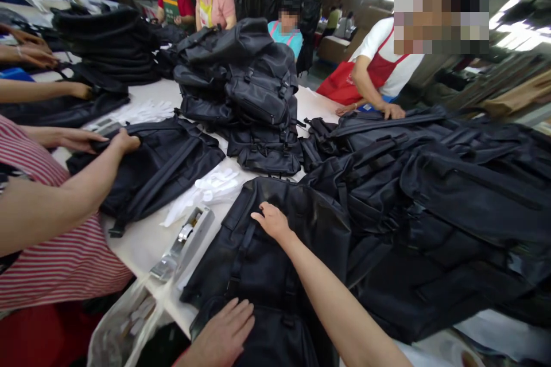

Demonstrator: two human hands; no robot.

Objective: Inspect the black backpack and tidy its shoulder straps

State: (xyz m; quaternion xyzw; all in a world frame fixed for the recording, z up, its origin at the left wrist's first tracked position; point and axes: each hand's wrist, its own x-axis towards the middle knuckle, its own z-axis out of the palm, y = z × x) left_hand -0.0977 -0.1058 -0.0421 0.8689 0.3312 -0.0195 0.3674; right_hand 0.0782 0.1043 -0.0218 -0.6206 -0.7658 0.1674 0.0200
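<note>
A black backpack [301, 206] with straps and a front pocket lies flat on the table before me. My left hand [228, 327] rests flat on its lower part near the pocket, fingers stretched out. Higher up on the same backpack is my right hand [273, 221], its thumb and forefinger apart near a strap, with nothing seen between them; its other fingers are partly hidden. Left of the backpack, a grey metal tape dispenser [183, 246] sits on the white tabletop [138, 246].
More black backpacks lie heaped at the right [473, 195] and stacked ahead [258, 92]. White strips [210, 189] lie at the left. A co-worker in a striped apron [64, 252] handles another backpack [167, 155]. Across the table, a person in a red apron [387, 63] touches the heap.
</note>
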